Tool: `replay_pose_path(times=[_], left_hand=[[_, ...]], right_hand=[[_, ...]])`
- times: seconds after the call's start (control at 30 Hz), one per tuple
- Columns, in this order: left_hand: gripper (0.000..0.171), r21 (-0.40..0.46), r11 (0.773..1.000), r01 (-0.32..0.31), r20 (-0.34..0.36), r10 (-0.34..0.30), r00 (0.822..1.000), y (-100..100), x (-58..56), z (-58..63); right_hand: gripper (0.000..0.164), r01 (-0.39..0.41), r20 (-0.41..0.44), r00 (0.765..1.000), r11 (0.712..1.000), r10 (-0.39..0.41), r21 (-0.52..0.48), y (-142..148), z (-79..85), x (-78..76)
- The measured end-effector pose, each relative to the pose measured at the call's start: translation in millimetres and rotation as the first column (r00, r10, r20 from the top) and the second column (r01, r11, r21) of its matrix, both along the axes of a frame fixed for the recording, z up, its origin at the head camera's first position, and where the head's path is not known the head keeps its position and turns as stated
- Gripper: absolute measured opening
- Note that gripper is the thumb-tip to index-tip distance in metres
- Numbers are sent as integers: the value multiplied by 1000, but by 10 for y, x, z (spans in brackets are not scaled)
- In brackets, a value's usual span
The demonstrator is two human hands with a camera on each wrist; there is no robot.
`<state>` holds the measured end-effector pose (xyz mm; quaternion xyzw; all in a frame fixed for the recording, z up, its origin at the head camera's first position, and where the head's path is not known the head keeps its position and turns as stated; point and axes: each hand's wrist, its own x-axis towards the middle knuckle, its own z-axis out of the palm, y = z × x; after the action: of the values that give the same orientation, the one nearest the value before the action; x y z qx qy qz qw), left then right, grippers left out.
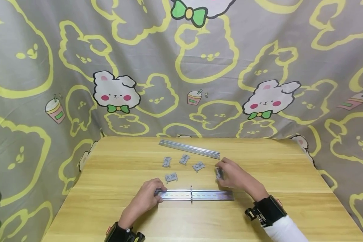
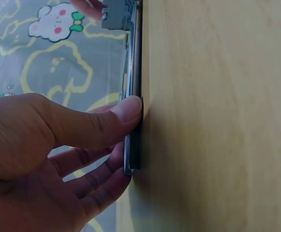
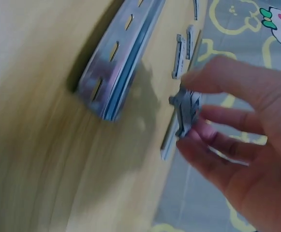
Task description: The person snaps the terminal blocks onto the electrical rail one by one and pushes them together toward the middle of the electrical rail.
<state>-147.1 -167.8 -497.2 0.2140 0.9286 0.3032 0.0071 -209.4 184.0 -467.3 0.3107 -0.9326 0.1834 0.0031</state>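
A slotted metal DIN rail (image 1: 211,195) lies across the near part of the table. My left hand (image 1: 149,195) grips its left end, the thumb (image 2: 128,110) on one edge and the fingers at the other, as the left wrist view shows. One thin grey terminal block (image 1: 191,195) stands upright across the rail near its middle. Beyond the rail's right end, my right hand (image 1: 234,174) pinches another grey terminal block (image 3: 186,111) between thumb and fingertips, raised off the table. Its far side is hidden by the fingers.
Several loose grey terminal blocks, among them one nearest the rail (image 1: 171,177) and one further right (image 1: 198,166), lie behind the rail. A second slotted rail (image 1: 189,149) lies slantwise near the table's back edge. A patterned curtain (image 1: 163,60) hangs behind the wooden table (image 1: 118,164).
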Motion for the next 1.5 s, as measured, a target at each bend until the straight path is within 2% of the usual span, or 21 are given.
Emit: replay_pose_path(times=[0.13,0.33,0.6,0.8,0.93,1.2,1.5], left_hand=[[28,2,1000,-3,5,3,1000,-6,9,4],[28,0,1000,-7,14,7,1000,-20,15,-5],[28,25,1000,-1,53,-1,999,-12,77,-28],[29,35,999,-5,32,4,999,-17,81,-14],[29,35,999,-5,32,3,999,-16,67,-1],[30,34,999,-8,33,7,999,-2,55,13],[29,24,1000,-14,23,13,1000,7,26,16]], right_hand=[[45,-13,14,1000,999,14,-35,134,14,155],[51,10,81,997,984,4,-179,388,-72,363],[50,-46,93,992,921,89,-387,615,-245,542],[51,-19,141,985,881,97,-472,645,-294,580],[52,-11,173,979,867,112,-498,638,-323,589],[51,39,253,962,860,106,-509,657,-365,594],[50,49,255,962,853,99,-519,663,-403,571]])
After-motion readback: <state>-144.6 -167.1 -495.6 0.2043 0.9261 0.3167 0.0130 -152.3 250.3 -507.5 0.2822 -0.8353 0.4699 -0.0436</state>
